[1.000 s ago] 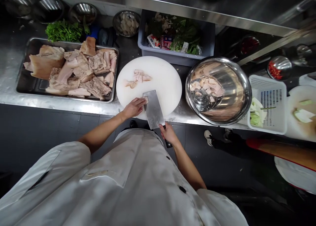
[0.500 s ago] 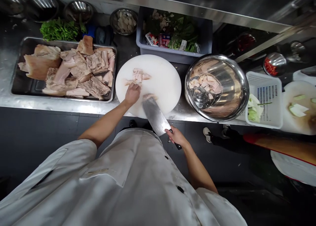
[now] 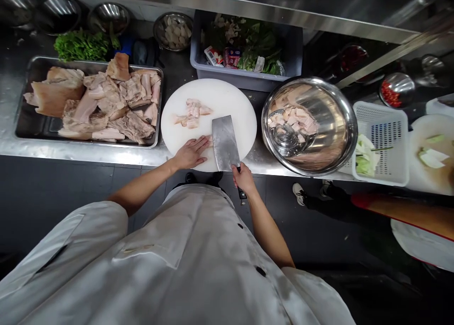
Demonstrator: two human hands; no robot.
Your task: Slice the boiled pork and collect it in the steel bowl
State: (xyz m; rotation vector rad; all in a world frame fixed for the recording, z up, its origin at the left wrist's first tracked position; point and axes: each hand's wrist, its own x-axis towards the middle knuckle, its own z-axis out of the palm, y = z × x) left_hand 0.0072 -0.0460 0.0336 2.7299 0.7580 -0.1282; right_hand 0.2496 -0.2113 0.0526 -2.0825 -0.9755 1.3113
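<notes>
My right hand (image 3: 244, 177) is closed round the black handle of a cleaver (image 3: 225, 143), whose broad blade lies over the round white cutting board (image 3: 244, 102). To the left of the blade, my left hand (image 3: 193, 152) rests with its fingers stretched out at the front of the board. A piece of meat (image 3: 210, 140) shows between its fingertips and the blade, mostly hidden. Farther back on the board sits a small group of cut meat pieces (image 3: 193, 111), apart from both hands.
At left stands a metal tray (image 3: 39, 136) of large meat pieces. A steel bowl (image 3: 340, 140) with cut meat is right of the board, then a white basket (image 3: 397, 126). Behind are a grey bin (image 3: 248, 75) and a bowl of garlic (image 3: 175, 34). Someone's shoe (image 3: 299, 193) shows on the floor.
My left hand has moved down from the back meat pieces and its fingers have straightened. The cleaver has swung more upright and farther onto the board.
</notes>
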